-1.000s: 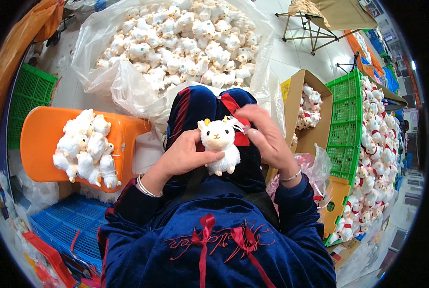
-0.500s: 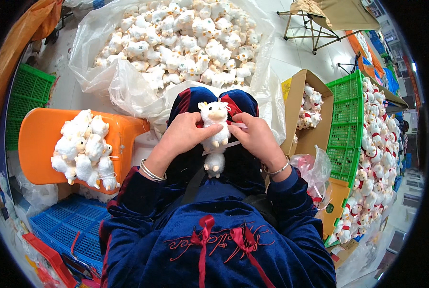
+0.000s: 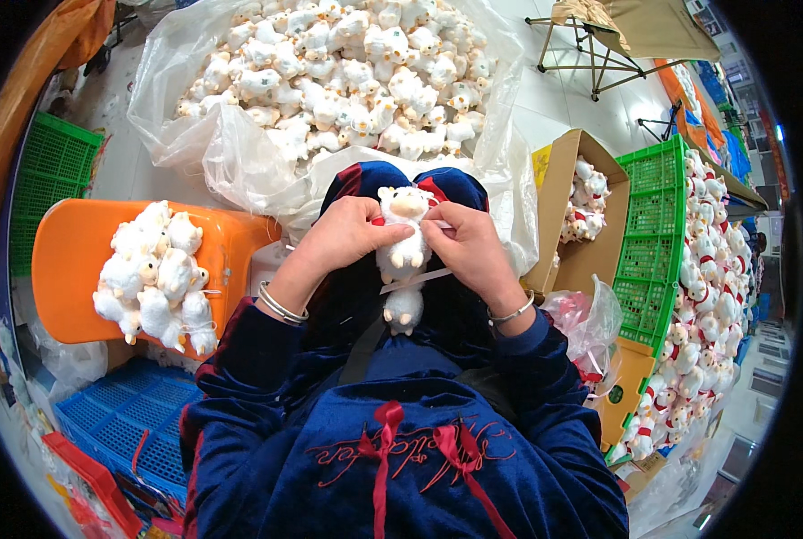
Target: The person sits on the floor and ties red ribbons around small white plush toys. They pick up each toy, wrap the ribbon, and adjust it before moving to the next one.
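Above my lap is a small white plush animal (image 3: pixel 402 235) with a pale muzzle and small ears, held upright facing up. My left hand (image 3: pixel 354 235) is closed around its left side, the thumb lying across its chest. At its neck, on the other side, my right hand (image 3: pixel 466 244) pinches a thin white ribbon between thumb and finger. A bit of red shows by the left fingertips; I cannot tell what it belongs to. The ribbon's pale tail (image 3: pixel 417 279) crosses below the plush. A second white plush (image 3: pixel 403 311) lies on my lap just beneath, its upper part covered.
Ahead lies a clear plastic sack (image 3: pixel 181 135) of many white plush animals. An orange stool (image 3: pixel 64 269) at left carries several more. To the right stand a cardboard box (image 3: pixel 558 193), a green crate (image 3: pixel 646 216) and a heap of red-scarfed plush (image 3: pixel 702 305). A blue crate (image 3: pixel 132 404) sits lower left.
Both hands have shifted slightly up with the plush, which is tipped a little further back. My right fingers have moved in closer to its neck, and the ribbon tail below shows more.
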Tool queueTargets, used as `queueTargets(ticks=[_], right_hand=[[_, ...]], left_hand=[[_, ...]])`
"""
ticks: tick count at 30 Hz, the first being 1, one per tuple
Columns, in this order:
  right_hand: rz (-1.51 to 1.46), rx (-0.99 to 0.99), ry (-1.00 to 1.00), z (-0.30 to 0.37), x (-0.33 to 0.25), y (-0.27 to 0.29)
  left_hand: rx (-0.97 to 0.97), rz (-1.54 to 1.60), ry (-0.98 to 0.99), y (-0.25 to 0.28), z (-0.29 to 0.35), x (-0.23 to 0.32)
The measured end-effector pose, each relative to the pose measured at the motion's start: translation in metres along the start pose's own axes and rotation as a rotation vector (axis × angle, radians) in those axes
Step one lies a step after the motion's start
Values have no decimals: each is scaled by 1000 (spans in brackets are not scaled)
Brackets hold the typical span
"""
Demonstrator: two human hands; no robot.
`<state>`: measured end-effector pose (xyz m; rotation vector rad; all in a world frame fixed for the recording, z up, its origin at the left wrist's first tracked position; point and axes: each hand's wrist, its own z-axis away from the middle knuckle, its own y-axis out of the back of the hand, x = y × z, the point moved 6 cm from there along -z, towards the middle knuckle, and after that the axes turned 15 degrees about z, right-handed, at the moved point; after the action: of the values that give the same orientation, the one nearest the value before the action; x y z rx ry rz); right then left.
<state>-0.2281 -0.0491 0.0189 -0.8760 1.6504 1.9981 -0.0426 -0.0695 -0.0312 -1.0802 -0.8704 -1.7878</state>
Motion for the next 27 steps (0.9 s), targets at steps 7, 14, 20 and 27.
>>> queueTargets(ticks=[7,14,20,27], right_hand=[[202,181,113,-1,-20,-5],[40,202,157,4,-11,-7],[-101,170,93,-5,5,-14],[-75,161,107,-6,14,-10]], left_hand=[[-39,-18,-76,7,10,16],[17,-54,-211,8,27,31],[105,29,-289,5,20,27],[213,184,-408,-16,16,33]])
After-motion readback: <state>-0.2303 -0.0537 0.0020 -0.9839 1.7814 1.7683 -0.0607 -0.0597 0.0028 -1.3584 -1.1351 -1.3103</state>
